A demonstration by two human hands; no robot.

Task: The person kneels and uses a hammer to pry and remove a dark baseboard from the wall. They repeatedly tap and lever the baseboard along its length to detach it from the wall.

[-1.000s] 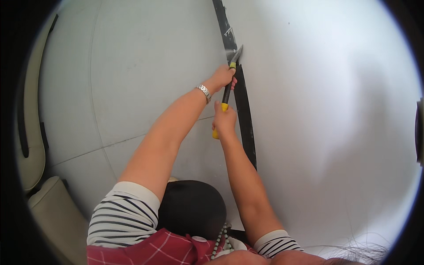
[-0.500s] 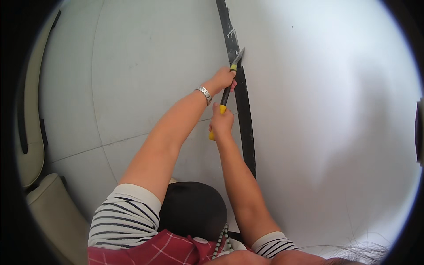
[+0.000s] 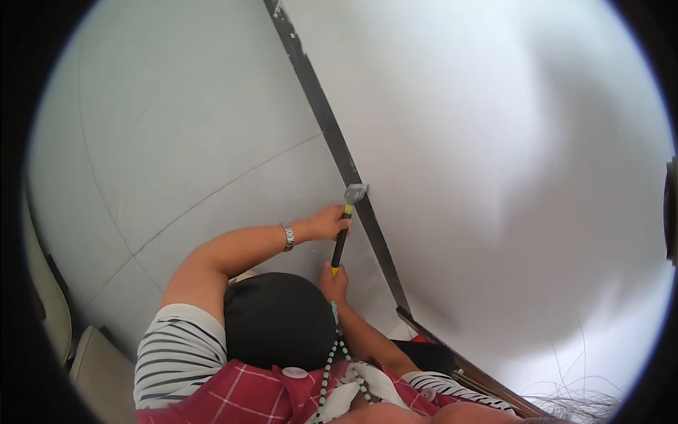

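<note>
- Left hand (image 3: 329,224) clamps the scraper (image 3: 340,244) below its blade (image 3: 355,193); right hand (image 3: 335,285) grips its lower end.
- Blade sits at the black skirting (image 3: 326,116) on the floor's (image 3: 198,127) right edge.
- Best held shallow, pressed evenly, corners off the wall (image 3: 452,155).

Pale grey tiled floor (image 3: 198,141), thin dark seams (image 3: 133,255) crossing

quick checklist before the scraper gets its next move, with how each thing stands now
1. Left hand wrapped round the scraper, near its blade: ok
2. Right hand holding the lower handle: ok
3. Left fingers behind the blade: ok
4. Blade over the black baseboard strip: ok
5. Blade edge pressed flat: cannot tell
6. Strip free of pale marks: not ok, some show toward its far end
</note>
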